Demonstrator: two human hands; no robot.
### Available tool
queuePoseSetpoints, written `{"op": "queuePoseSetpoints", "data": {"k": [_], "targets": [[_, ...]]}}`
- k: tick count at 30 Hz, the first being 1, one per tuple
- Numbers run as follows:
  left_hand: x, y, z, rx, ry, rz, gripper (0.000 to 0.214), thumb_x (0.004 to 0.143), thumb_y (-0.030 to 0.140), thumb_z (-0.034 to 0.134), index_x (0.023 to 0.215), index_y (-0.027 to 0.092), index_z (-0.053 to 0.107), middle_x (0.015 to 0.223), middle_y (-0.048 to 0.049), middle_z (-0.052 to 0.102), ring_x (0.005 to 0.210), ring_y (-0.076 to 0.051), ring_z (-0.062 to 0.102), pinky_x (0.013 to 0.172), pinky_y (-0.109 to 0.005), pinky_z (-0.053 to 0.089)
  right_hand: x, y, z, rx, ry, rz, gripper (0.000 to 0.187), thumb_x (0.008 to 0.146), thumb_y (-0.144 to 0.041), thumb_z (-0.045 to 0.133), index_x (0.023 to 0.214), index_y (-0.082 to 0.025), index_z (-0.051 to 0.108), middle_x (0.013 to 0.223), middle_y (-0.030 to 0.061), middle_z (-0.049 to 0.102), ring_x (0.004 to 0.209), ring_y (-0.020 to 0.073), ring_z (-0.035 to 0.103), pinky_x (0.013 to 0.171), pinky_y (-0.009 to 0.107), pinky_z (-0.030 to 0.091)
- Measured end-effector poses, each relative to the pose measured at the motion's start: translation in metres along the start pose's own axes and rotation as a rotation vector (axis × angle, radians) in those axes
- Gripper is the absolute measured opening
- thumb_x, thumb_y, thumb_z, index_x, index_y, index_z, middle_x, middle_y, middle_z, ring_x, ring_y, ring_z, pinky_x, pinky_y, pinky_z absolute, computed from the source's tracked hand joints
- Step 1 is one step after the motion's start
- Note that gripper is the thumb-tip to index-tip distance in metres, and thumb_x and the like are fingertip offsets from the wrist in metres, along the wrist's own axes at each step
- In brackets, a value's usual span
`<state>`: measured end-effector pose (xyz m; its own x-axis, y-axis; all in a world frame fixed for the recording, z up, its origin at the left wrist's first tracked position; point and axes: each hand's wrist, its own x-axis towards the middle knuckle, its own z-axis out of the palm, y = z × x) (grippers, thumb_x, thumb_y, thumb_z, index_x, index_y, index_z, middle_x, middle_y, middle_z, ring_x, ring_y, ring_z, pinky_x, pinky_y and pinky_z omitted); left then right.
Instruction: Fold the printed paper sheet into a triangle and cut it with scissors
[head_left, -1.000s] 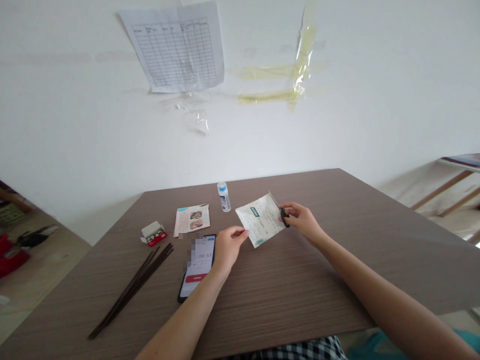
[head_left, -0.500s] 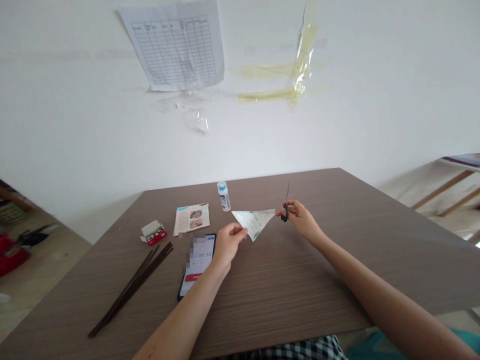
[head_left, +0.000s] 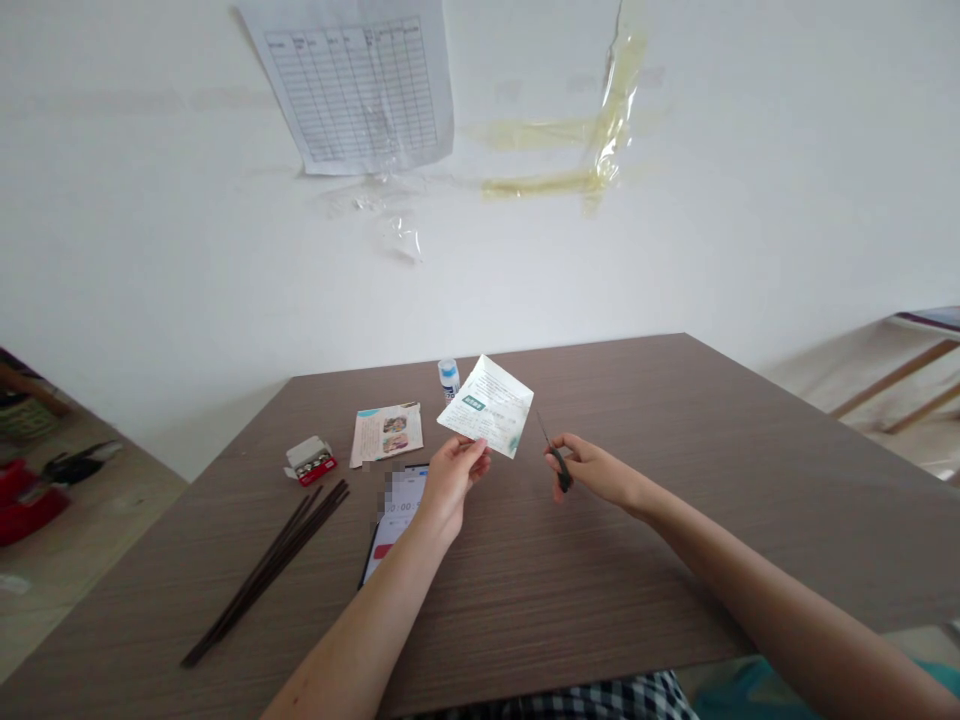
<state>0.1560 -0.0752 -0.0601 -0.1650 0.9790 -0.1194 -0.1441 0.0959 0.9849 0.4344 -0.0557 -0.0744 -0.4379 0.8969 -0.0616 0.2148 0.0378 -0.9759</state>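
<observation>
My left hand [head_left: 453, 482] pinches the lower edge of a printed sheet of paper [head_left: 491, 402], roughly square and pale green-white, held up above the table. Just to its right, my right hand [head_left: 592, 467] grips a pair of scissors [head_left: 561, 466] by the dark handles, blades pointing up and left toward the paper's right corner. A small gap separates blade and paper. Behind the sheet stands a white glue bottle [head_left: 448, 374] with a blue top, its lower part hidden. My left forearm covers part of a phone [head_left: 397, 510] showing a timer.
On the brown table [head_left: 637, 580] lie a bundle of dark sticks [head_left: 270, 570], an open red-and-white box [head_left: 310, 461] of small items and a printed booklet or folded paper [head_left: 387, 434]. The wall behind carries a taped chart [head_left: 352, 95].
The paper was a folded triangle and is now opened into a square, raised higher. My right hand has moved down slightly, and the scissors have tilted left.
</observation>
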Motion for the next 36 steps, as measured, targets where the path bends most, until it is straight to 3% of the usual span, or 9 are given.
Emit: {"op": "queuePoseSetpoints", "data": {"k": [8,15,28,36], "targets": [[-0.001,0.007,0.001,-0.111,0.008,-0.051,0.025,0.090,0.033,0.103,0.092,0.025,0.080,0.099,-0.0057,0.088,0.087,-0.021,0.082,0.090,-0.035,0.072,-0.019,-0.018,0.016,0.057,-0.141,-0.023,0.072,0.108,-0.102,0.077,0.111,-0.032,0.064,0.085,0.0070,0.090,0.093,0.0306,0.076,0.099,0.048,0.057],[-0.003,0.008,0.001,-0.116,0.001,-0.042,0.029,0.089,0.037,0.105,0.093,0.025,0.079,0.097,-0.0045,0.086,0.087,-0.021,0.081,0.090,-0.036,0.072,-0.025,-0.017,0.029,0.146,-0.216,-0.034,0.071,0.100,-0.093,0.095,0.116,-0.031,0.062,0.087,0.0054,0.091,0.085,0.0284,0.076,0.094,0.047,0.060],[-0.003,0.004,0.005,-0.122,-0.018,-0.028,0.031,0.088,0.038,0.107,0.094,0.025,0.080,0.096,-0.0049,0.087,0.085,-0.022,0.083,0.088,-0.037,0.074,-0.027,-0.009,0.038,0.077,-0.239,-0.063,0.058,0.104,-0.079,0.093,0.117,-0.031,0.063,0.081,0.0005,0.088,0.077,0.0246,0.071,0.078,0.040,0.049],[-0.005,0.005,0.006,-0.115,-0.021,-0.052,0.026,0.091,0.036,0.105,0.094,0.025,0.082,0.097,-0.0056,0.088,0.090,-0.023,0.086,0.089,-0.036,0.073,-0.029,-0.017,0.040,0.066,-0.204,-0.040,0.062,0.097,-0.084,0.097,0.113,-0.034,0.064,0.079,0.0021,0.086,0.076,0.0305,0.072,0.077,0.047,0.048]]}}
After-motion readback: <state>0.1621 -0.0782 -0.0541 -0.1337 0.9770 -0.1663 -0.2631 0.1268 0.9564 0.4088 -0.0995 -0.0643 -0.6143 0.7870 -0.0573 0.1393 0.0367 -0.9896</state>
